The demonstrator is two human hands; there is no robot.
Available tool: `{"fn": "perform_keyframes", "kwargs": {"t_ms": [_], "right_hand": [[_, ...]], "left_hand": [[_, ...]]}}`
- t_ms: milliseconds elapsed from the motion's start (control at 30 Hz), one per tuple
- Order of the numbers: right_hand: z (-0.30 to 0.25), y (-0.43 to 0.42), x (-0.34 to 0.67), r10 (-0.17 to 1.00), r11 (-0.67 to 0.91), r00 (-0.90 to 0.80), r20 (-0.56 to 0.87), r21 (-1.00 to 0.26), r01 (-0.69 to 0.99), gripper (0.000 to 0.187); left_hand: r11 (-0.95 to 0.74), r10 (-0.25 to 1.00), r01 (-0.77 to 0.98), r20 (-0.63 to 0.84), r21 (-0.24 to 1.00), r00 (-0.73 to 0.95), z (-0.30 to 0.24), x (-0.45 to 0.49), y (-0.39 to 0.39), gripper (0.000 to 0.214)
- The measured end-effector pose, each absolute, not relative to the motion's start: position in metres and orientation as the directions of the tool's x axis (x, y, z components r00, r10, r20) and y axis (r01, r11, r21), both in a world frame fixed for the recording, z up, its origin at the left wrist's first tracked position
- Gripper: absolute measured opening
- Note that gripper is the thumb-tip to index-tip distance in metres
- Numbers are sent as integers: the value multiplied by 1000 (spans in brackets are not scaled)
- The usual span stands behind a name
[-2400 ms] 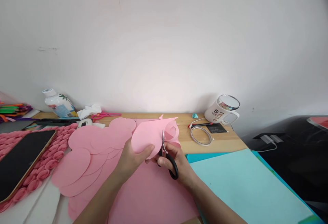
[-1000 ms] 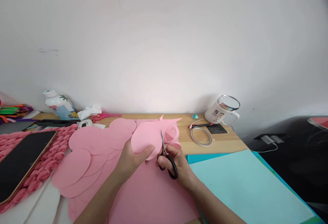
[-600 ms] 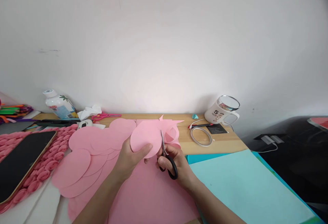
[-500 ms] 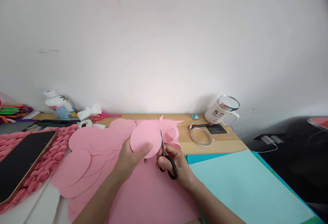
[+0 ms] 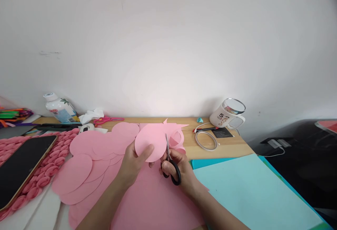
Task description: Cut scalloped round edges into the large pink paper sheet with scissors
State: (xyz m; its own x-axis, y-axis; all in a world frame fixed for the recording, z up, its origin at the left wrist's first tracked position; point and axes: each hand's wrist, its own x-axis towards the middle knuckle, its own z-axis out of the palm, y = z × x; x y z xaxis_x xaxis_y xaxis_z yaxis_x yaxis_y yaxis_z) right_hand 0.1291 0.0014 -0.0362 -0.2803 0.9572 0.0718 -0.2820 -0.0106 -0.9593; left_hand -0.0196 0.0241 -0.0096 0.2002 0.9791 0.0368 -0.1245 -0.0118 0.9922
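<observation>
Your left hand (image 5: 134,163) pinched a pink paper disc (image 5: 150,140) by its lower edge, thumb on the near face, holding it upright above the pink sheet (image 5: 155,202). Your right hand (image 5: 181,172) gripped the black-handled scissors (image 5: 171,165), fingers through the loops, blades pointing up at the disc's right edge and nearly together. Cut pink circles (image 5: 86,159) lay overlapped to the left, beside a dark tablet (image 5: 21,166). A blue sheet (image 5: 250,191) lay to the right; a mug (image 5: 228,115) and a coiled cable (image 5: 206,140) sat at the desk's (image 5: 237,148) far end.
</observation>
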Motion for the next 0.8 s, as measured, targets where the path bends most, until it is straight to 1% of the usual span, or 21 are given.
{"fn": "perform_keyframes", "kwargs": {"t_ms": [67,133,200,333,433,567,700,800], "right_hand": [[-34,1,128,969,7,-237,72,-964,-266,23],[-34,1,128,976,22,-205,76,-967,-255,24],[-36,1,127,974,31,-210,87,-967,-254,25],[-42,2,126,957,10,-274,94,-956,-293,25],[-42,2,126,956,12,-279,94,-959,-283,27],[-37,3,127,959,50,-257,118,-965,-258,29],[-36,3,128,949,42,-288,133,-952,-302,30],[-37,3,128,953,44,-274,128,-955,-294,29]], "left_hand": [[-20,969,-105,45,994,244,-9,-19,24,18],[-15,959,-26,22,1000,282,-8,-17,22,19],[1,958,45,-14,999,285,-5,-14,18,23],[33,981,46,-41,998,192,-2,-7,13,24],[30,990,87,-41,996,136,-3,-7,13,25],[53,984,123,-73,991,164,-6,-10,14,18],[70,974,150,-99,986,202,-11,-14,15,20],[61,974,156,-93,986,206,-14,-15,16,20]]}}
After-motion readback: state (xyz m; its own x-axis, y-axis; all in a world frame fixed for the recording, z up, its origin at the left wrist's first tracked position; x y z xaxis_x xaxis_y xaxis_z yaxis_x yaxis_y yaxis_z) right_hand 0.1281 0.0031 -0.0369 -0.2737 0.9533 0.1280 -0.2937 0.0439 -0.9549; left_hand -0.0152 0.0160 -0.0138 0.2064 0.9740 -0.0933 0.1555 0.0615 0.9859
